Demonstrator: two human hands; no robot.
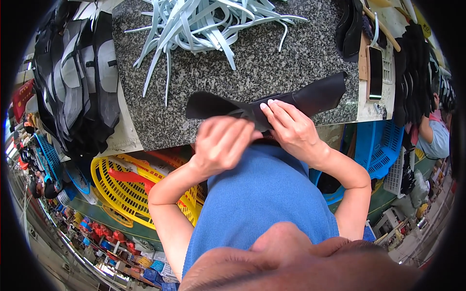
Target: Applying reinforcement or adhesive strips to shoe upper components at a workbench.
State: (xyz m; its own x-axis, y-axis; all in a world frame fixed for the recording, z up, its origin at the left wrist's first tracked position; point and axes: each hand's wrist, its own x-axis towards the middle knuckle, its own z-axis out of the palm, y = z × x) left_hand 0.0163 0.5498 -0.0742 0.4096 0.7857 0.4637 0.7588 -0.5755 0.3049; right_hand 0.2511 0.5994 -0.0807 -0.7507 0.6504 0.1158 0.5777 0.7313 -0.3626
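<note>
A long black piece of sheet material [318, 94], like leather or fabric, lies across the near edge of the granite slab [291, 53], bent and flared at both ends. My right hand [291, 127] pinches its middle, fingers together on top and the thumb out of sight. A narrow black strip or fold crosses the piece between my hands. Over the piece's near edge my left hand [221, 145] is curled closed and blurred by motion; whatever its fingers hold is hidden. Beyond my hands, a tangled heap of pale blue strips [194, 24] covers the far part of the slab.
Stacked black and grey cut pieces [77, 77] stand at left; more black pieces [412, 72] hang at right, near a phone-like device [374, 72]. Below the slab are a yellow basket [104, 177] and a blue basket [386, 153]. Another person's arm [427, 130] shows at far right.
</note>
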